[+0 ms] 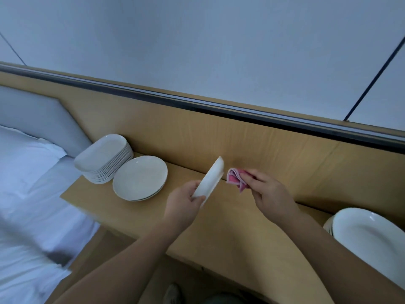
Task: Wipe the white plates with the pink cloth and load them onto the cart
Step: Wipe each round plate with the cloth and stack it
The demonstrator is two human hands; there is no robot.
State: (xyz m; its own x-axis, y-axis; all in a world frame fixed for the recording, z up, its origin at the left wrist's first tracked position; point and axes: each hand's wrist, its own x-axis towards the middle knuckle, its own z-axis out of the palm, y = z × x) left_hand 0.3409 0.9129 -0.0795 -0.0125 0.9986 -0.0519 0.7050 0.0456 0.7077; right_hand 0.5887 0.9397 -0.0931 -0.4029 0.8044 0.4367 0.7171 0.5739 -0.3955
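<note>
Left hand [184, 202] grips one white plate [211, 178] by its lower rim, thumb and fingers closed round it. The plate is held in the air over the middle of the wooden ledge [230, 227], tipped nearly on edge, its line running from the hand up toward the ledge's back edge. Right hand [266, 187] pinches the folded pink cloth [235, 177]. The cloth sits just beside the plate's upper rim on its right side, with a narrow gap, apparently not touching. Judgement: wiping is about to start, and the right hand need only travel left onto the face turned toward it. A stack of oval plates [103, 159] and round plates [140, 177] sit at the ledge's left end. More plates [368, 235] lie at its right end; whether a cart carries them cannot be told.
</note>
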